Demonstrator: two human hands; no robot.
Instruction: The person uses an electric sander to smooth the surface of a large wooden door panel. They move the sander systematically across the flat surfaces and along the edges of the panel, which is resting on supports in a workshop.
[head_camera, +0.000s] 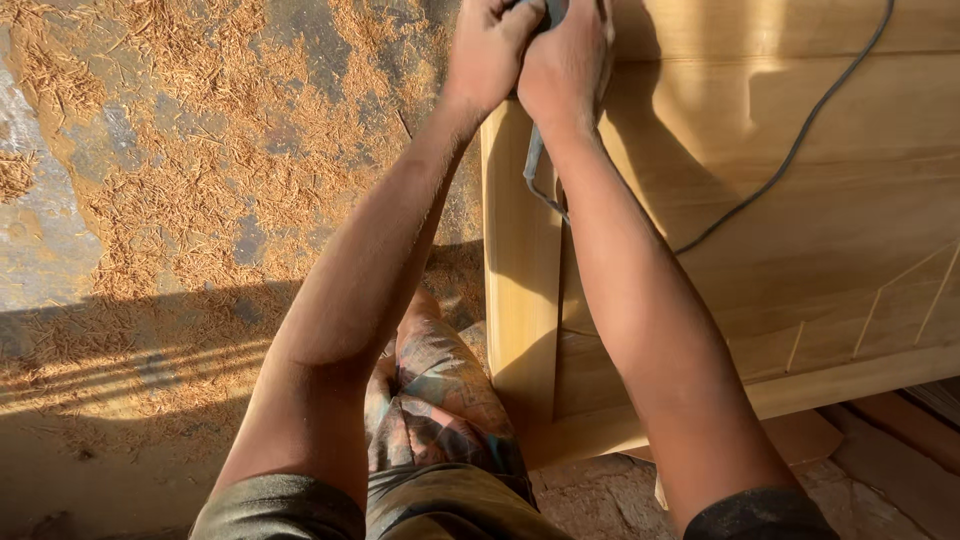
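Observation:
My left hand (490, 45) and my right hand (568, 60) are pressed together at the top of the view, both wrapped around a dark power tool (553, 10) that is mostly hidden and cut off by the frame edge. The tool rests on the left stile of a pale wooden door panel (800, 200) lying flat. A grey cable (780, 165) runs from under my right hand, loops down by my wrist and trails across the panel to the upper right. Both arms are stretched forward.
Wood shavings (200, 150) cover the concrete floor on the left, with a shadowed strip nearer me. My patterned shorts and knee (440, 400) are against the panel's near left corner. Scrap timber (800, 435) lies under the panel's front edge.

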